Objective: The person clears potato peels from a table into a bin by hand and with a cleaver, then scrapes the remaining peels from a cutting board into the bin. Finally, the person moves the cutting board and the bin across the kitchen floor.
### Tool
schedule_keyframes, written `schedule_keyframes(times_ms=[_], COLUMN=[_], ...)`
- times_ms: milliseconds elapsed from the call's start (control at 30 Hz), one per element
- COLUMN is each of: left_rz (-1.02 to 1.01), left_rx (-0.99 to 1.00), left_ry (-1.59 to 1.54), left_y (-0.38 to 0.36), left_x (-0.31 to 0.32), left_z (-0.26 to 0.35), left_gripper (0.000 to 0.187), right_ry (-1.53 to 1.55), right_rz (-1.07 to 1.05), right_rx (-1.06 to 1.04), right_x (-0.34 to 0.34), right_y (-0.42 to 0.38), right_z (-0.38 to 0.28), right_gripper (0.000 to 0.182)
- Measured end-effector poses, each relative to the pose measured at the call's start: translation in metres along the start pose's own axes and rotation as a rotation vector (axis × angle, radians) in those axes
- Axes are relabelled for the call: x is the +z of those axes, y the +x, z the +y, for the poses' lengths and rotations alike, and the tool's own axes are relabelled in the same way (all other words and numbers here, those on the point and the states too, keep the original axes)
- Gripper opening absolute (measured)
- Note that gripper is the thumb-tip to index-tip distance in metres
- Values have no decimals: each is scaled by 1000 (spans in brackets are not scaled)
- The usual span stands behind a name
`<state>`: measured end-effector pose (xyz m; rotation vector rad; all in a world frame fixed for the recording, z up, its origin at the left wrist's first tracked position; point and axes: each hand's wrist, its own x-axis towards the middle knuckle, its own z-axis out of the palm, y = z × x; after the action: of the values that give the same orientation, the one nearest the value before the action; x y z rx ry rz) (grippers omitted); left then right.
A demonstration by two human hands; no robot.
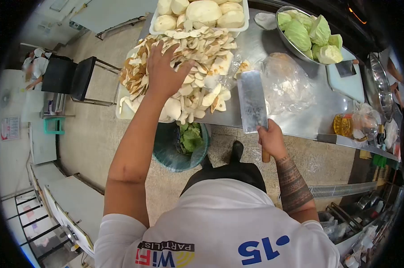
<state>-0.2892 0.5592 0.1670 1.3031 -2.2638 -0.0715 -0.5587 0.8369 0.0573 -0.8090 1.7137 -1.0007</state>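
White short-sleeved shirt (224, 214), WiFi logo (166, 257), blue 15 (257, 253), banded right-forearm tattoo (294, 184), black trousers (237, 173), dark footwear (237, 152), perhaps boots

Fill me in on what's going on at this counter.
The person's left hand is spread over a heap of pale and brown peelings, while the right hand grips a cleaver by its handle. Beyond the heap, peeled vegetables fill a white container; cut cabbage sits in a metal bowl.

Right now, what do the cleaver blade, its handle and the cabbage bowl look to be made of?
Cleaver blade: probably steel, grey with a soft sheen.
Handle: likely wood, warm brown, though the grain is too small to confirm.
Cabbage bowl: seemingly polished metal, from its shiny silver rim.
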Motion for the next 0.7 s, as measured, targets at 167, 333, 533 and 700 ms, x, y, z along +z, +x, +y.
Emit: schedule_keyframes(times_ms=[167, 333, 533, 700], left_rz=[-85, -160, -222, -430], left_rx=[-10, -40, -46, -159], left_ry=[-14, 2, -87, -27], left_y=[-1, 4, 31, 59], left_x=[-11, -15, 14, 47], left_z=[-29, -51, -44, -14], left_gripper=[81, 88, 105, 129], right_ry=[-68, -256, -166, 86], right_rz=[63, -33, 47, 11], right_rx=[24, 121, 114, 33], right_x=[1, 0, 34, 56], right_y=[-7, -59, -31, 76], right_z=[-25, -18, -6, -10], right_gripper=[12, 21, 23, 26])
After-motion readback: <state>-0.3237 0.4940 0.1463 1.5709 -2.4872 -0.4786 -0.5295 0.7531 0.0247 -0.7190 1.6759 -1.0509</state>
